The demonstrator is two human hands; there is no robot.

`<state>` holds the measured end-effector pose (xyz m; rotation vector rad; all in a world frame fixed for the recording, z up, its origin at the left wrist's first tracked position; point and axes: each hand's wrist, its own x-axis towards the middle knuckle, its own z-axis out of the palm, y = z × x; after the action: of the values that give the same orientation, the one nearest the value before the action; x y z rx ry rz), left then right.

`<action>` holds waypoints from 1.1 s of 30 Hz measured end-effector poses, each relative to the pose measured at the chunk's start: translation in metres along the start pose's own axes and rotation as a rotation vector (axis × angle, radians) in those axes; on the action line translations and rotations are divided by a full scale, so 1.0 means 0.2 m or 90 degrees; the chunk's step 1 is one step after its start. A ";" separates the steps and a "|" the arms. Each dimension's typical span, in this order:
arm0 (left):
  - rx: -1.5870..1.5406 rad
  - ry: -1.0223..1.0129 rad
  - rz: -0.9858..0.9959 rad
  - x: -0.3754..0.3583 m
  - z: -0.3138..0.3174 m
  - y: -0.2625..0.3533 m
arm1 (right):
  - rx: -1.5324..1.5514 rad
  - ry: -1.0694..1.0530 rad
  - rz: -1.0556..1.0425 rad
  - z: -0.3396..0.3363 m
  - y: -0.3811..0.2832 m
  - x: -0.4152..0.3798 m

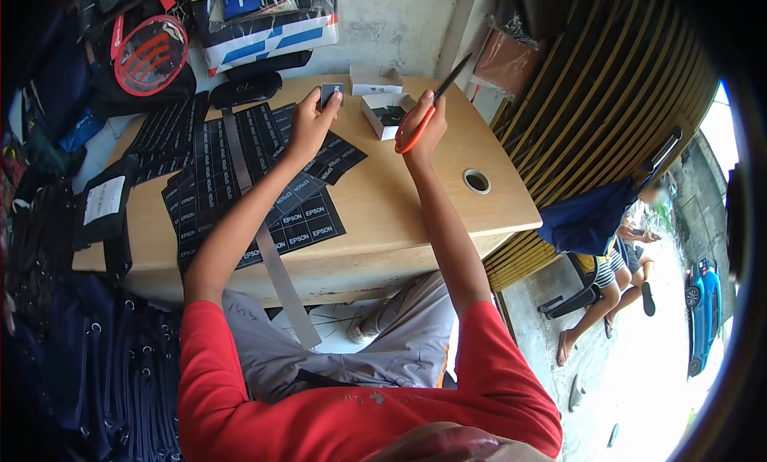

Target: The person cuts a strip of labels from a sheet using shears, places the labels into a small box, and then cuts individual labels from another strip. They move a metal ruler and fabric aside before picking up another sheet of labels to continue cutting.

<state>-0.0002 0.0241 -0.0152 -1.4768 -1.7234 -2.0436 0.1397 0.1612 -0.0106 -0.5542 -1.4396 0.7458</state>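
My left hand (311, 125) pinches a small dark label (331, 93) with pale lettering above the table. In my right hand (422, 126) is a pair of scissors (453, 77) with orange handles, the dark blades pointing up and away to the right. Between the hands, a small open white box (387, 115) holds dark pieces. Black sheets (307, 222) printed with rows of "EPSON" lie overlapping under and beside my left forearm. A long grey strip (288, 290) crosses them and hangs over the table's front edge.
The wooden table (399, 198) has a round hole (476, 181) at its right. A black case (246, 89) and plastic-wrapped packages (268, 30) stand at the back. Dark blue fabric items (128, 366) hang at left. Outside at right, a person (611, 278) sits near a blue car (703, 318).
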 end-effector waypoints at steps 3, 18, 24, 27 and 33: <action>0.110 -0.158 -0.021 0.18 0.07 -0.08 | -0.009 0.076 0.007 -0.04 0.09 0.06; 0.539 -0.529 0.043 0.25 0.04 0.06 | 0.057 0.171 0.068 -0.10 0.03 0.10; 0.451 -0.664 0.009 -0.07 -0.32 0.04 | 0.069 0.063 0.023 -0.05 0.01 0.04; 0.440 -0.602 -0.044 -0.14 -0.33 0.03 | 0.047 -0.023 -0.061 -0.04 0.00 0.00; 0.481 -0.545 0.013 -0.11 -0.28 0.05 | 0.051 -0.090 -0.240 0.03 -0.03 -0.09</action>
<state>-0.0171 -0.0348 -0.0173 -2.1125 -2.3003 -0.5223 0.1354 0.1434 -0.0170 -0.1611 -1.5801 0.5456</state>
